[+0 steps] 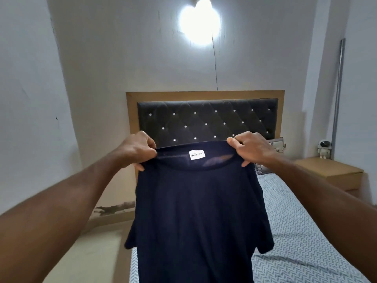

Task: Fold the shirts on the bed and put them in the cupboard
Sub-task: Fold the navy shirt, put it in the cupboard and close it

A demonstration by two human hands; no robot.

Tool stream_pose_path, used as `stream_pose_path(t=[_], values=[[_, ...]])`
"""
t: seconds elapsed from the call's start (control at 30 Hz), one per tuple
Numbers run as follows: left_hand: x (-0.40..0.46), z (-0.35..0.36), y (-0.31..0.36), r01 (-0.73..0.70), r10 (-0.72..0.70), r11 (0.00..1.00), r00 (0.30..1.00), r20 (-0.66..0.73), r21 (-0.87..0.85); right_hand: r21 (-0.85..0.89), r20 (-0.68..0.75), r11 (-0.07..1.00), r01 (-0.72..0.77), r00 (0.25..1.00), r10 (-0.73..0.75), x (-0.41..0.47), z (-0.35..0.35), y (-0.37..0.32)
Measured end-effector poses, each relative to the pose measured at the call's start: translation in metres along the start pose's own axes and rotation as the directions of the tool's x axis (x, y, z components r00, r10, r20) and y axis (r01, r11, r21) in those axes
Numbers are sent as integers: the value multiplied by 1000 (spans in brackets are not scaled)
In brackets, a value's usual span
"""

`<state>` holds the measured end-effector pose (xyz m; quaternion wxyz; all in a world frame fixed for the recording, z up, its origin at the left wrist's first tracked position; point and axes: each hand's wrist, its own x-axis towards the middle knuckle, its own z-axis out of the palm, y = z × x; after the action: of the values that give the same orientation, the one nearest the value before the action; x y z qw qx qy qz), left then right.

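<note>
Aloft, navy shirt point(193, 211), collar edge pinched, both hands

White walls point(102, 58), glaring wall lamp point(201, 22), black tufted headboard point(206, 119), wooden nightstand point(334, 173), beige floor point(95, 252)

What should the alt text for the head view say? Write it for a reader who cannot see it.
Two hands, the left hand and the right hand, pinch a navy shirt at its neckline and hold it up, hanging, over a bed with a patterned sheet. Behind stands a black tufted headboard; a white label shows inside the collar.
</note>
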<state>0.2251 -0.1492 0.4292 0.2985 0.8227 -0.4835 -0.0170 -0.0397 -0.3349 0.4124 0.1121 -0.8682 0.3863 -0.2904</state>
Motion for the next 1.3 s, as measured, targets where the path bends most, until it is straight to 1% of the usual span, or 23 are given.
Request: stream_pose_path(t=[0.07, 0.13, 0.2, 0.23, 0.3, 0.33, 0.4, 0.43, 0.5, 0.57, 0.67, 0.77, 0.83, 0.87, 0.93, 1.0, 1.07, 1.13, 1.17, 1.2, 1.27, 1.3], values=[[1, 2, -1, -1, -8, 994, 997, -77, -112, 29, -6, 997, 71, 997, -71, -1, 2, 1], [4, 3, 0, 19, -57, 954, 991, -118, -299, 157, 60, 982, 100, 992, -111, -3, 2, 2], [4, 3, -3, 59, -117, 870, 989, -89, -490, 291, 174, 954, 72, 976, -127, -5, 1, 3], [4, 1, -5, 66, -129, 831, 989, -75, -553, 327, 214, 943, 69, 966, -144, -5, 0, 4], [3, -1, -11, 42, -123, 786, 988, -89, -616, 281, 242, 955, 101, 955, -172, -3, 1, 9], [3, -2, -14, 13, -102, 794, 988, -112, -608, 264, 239, 959, 105, 956, -170, -1, 2, 11], [1, 0, -18, -37, -35, 847, 992, -124, -530, 294, 189, 952, 80, 972, -140, 3, 6, 10], [0, 4, -20, -48, 6, 871, 996, -87, -490, 303, 149, 949, 85, 980, -135, 5, 9, 8], [-4, 20, -21, -50, 79, 899, 996, 48, -435, 292, 67, 948, 125, 986, -151, 10, 13, 0], [-7, 41, -21, -58, 141, 901, 977, 163, -431, 285, 30, 942, 176, 981, -192, 15, 18, -11], [-8, 74, -11, -111, 240, 881, 943, 232, -460, 298, 42, 927, 228, 967, -251, 18, 22, -26], [-8, 100, -3, -137, 306, 863, 907, 288, -486, 377, 54, 893, 244, 957, -285, 15, 21, -38], [-9, 113, -4, -119, 303, 869, 895, 328, -480, 412, 21, 876, 252, 958, -286, 13, 20, -41], [-9, 119, -6, -114, 293, 875, 899, 327, -470, 435, 8, 867, 242, 962, -273, 12, 20, -41], [-9, 128, -13, -92, 248, 884, 924, 293, -459, 506, -8, 836, 212, 970, -241, 9, 18, -40], [-11, 131, -19, -24, 200, 854, 938, 285, -519, 576, -2, 797, 184, 975, -224, 7, 16, -38], [-14, 135, -24, 68, 204, 802, 902, 380, -594, 604, 13, 777, 177, 973, -232, 5, 15, -40], [-19, 140, -24, 57, 251, 815, 863, 440, -577, 617, 28, 767, 180, 968, -250, 3, 17, -43], [-20, 144, -24, 46, 254, 817, 866, 431, -574, 618, 35, 766, 178, 967, -254, 2, 18, -44], [-21, 147, -26, 51, 242, 801, 884, 401, -596, 614, 43, 770, 173, 967, -252, 1, 19, -45], [-21, 145, -32, 98, 187, 720, 926, 328, -687, 566, 26, 801, 196, 967, -254, 1, 19, -41], [-21, 141, -38, 106, 159, 685, 944, 290, -720, 507, -7, 832, 227, 966, -259, 2, 19, -36]])
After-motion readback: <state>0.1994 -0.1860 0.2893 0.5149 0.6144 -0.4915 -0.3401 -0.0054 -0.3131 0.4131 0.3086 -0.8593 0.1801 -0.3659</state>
